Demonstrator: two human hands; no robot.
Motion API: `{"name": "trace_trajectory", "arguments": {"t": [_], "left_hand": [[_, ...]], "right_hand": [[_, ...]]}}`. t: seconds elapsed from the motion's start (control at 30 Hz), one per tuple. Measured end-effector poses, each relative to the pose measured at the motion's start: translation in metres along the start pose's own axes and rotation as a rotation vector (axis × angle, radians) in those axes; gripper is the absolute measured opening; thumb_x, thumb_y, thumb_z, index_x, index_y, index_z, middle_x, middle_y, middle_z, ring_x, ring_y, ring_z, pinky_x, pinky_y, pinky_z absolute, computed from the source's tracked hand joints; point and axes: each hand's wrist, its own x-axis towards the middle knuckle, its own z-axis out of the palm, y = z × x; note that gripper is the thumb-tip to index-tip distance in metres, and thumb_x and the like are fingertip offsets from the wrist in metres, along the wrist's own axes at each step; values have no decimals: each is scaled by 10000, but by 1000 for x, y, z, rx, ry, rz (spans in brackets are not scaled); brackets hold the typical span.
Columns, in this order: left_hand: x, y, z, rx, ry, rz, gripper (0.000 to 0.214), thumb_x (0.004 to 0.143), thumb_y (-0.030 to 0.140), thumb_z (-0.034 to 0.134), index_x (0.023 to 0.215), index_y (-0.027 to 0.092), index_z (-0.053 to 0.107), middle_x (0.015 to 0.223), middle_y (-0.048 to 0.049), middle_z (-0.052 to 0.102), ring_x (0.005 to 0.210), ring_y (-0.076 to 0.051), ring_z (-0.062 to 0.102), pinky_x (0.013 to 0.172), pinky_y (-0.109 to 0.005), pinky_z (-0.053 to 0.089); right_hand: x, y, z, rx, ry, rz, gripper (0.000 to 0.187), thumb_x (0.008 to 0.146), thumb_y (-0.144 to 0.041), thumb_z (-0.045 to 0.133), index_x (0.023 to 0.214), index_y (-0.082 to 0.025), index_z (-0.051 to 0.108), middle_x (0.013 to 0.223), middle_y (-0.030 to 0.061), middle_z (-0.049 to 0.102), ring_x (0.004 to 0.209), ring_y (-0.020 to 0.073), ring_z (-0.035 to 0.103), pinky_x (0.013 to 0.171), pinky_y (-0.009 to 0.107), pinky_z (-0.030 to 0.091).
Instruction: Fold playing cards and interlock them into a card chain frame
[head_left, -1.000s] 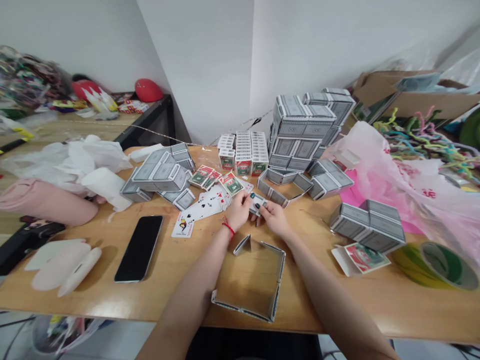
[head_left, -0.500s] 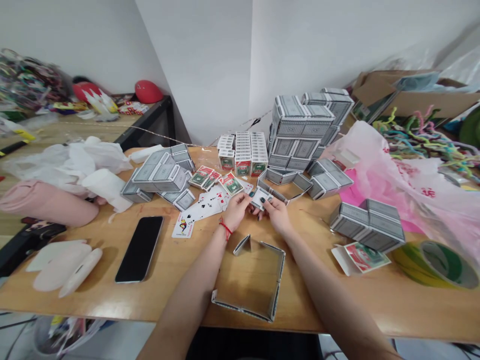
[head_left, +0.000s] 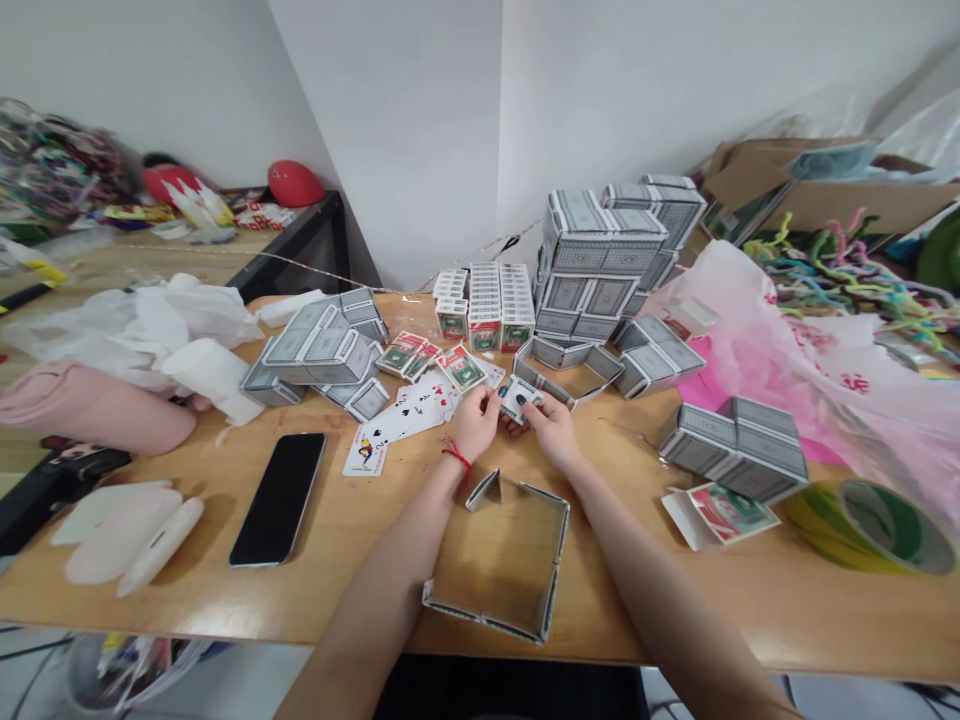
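Between my two hands is a playing card point(head_left: 519, 400) with a patterned grey back, tilted above the table; whether more than one card is there I cannot tell. My left hand point(head_left: 478, 422) pinches its left edge, thumb on top. My right hand point(head_left: 553, 425) grips the right side, thumb pressed on its face. Nearer to me, between my forearms, stands an open frame of folded cards point(head_left: 556, 560), with a small folded card piece point(head_left: 486, 490) at its far left. Loose playing cards point(head_left: 409, 412) lie fanned out left of my hands, beside a red and green card box point(head_left: 462, 368).
Behind my hands rise a tall stack of card blocks point(head_left: 600, 260) and rows of card boxes point(head_left: 486, 305). More card blocks point(head_left: 319, 345) stand left, others point(head_left: 735, 450) right. A phone point(head_left: 279, 498) lies left; a yellow tape roll point(head_left: 870, 528) sits near the right.
Both hands have shifted slightly, and the card between them has tilted and turned a little. The frame of folded cards and the stacks stay in place.
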Motion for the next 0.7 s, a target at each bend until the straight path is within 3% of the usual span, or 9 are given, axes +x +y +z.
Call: {"name": "trace_trajectory", "arguments": {"t": [0.1, 0.2, 0.33, 0.57, 0.7], "left_hand": [[-1, 4, -5, 78, -89, 79, 215, 807, 290, 442, 631, 172, 473, 568, 23, 476, 550, -100, 431, 551, -230, 334], [-4, 9, -8, 127, -200, 134, 200, 808, 287, 450, 646, 174, 484, 590, 24, 494, 553, -96, 432, 544, -228, 330], [-6, 11, -7, 152, -199, 159, 207, 823, 289, 430, 659, 175, 480, 631, 17, 509, 597, -96, 453, 567, -224, 343], [-3, 3, -6, 116, -87, 133, 194, 816, 280, 433, 657, 175, 467, 639, 10, 501, 635, -110, 462, 592, -233, 355], [-2, 2, -5, 59, -37, 94, 194, 804, 285, 451, 646, 174, 469, 629, 12, 497, 618, -109, 456, 589, -235, 358]], "right_hand": [[2, -1, -2, -63, 126, -99, 276, 695, -430, 590, 827, -192, 552, 701, 2, 603, 581, 126, 542, 547, 250, 452], [3, -1, -5, -185, 175, -148, 254, 695, -416, 587, 784, -178, 576, 677, 6, 589, 600, 124, 523, 553, 235, 424], [4, 1, -7, -273, 179, -127, 257, 703, -421, 573, 713, -165, 577, 620, 0, 555, 551, 112, 480, 517, 228, 386], [3, -1, -11, -193, -27, -7, 292, 713, -457, 564, 685, -168, 533, 545, -39, 474, 461, 76, 403, 428, 201, 319], [3, -1, -13, -130, -130, 55, 292, 679, -435, 614, 743, -154, 569, 623, -11, 567, 514, 84, 486, 494, 213, 397]]}}
